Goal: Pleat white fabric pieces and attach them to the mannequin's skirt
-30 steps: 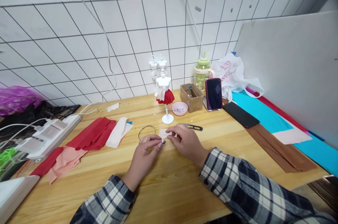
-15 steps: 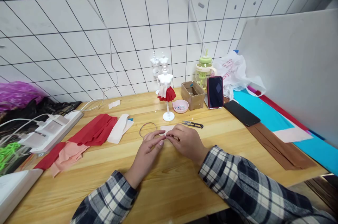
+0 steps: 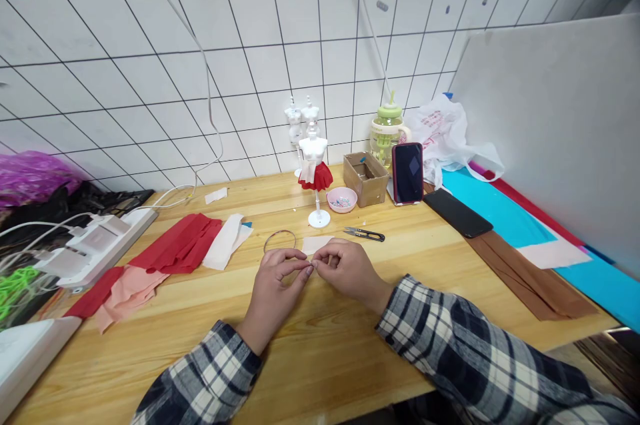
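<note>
Both hands at a wooden worktable (image 3: 320,358). The left hand (image 3: 277,286) and right hand (image 3: 351,271) meet fingertip to fingertip, each pinching a small white piece (image 3: 313,264), too tiny to identify further. Taking their meeting point as centre: at twelve o'clock, a pale fabric rectangle (image 3: 316,244) just beyond and, farther off, a miniature dress form (image 3: 313,150) in a red skirt (image 3: 321,178); at two, thread snips (image 3: 369,235); at one, a pink bead bowl (image 3: 342,209).

No legible text; blurred bag print (image 3: 433,123)
</note>
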The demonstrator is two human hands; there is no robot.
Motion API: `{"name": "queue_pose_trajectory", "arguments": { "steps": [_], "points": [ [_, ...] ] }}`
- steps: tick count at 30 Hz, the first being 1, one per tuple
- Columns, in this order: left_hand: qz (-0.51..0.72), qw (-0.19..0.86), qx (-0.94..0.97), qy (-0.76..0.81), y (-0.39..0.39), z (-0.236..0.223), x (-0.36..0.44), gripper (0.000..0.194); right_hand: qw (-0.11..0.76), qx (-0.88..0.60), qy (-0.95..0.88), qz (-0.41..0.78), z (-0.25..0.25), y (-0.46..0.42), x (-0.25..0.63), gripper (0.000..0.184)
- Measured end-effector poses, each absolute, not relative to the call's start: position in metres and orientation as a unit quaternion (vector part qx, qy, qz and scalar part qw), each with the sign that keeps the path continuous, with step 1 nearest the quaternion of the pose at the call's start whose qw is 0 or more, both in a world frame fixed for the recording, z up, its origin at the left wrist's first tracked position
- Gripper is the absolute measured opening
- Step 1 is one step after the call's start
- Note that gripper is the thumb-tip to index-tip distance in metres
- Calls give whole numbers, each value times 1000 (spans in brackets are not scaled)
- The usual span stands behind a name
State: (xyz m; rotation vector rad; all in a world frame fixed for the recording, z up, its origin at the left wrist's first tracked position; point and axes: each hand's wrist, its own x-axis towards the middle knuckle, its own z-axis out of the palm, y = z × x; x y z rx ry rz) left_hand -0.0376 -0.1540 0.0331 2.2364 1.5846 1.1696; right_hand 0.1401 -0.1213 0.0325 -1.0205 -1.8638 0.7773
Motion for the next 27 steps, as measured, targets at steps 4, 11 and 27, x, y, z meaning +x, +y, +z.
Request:
{"name": "queue_pose_trajectory", "arguments": {
  "steps": [4,11,27],
  "points": [
    [398,97,741,532,-155,35,-37,16,424,-421,-715,363,32,-120,138,5],
    [408,119,724,544,-154,37,-40,17,426,-359,-773,303,32,-124,142,11],
    [416,158,705,553,-153,40,-39,17,427,-344,-817,179,30,-131,145,15]
  ]
}}
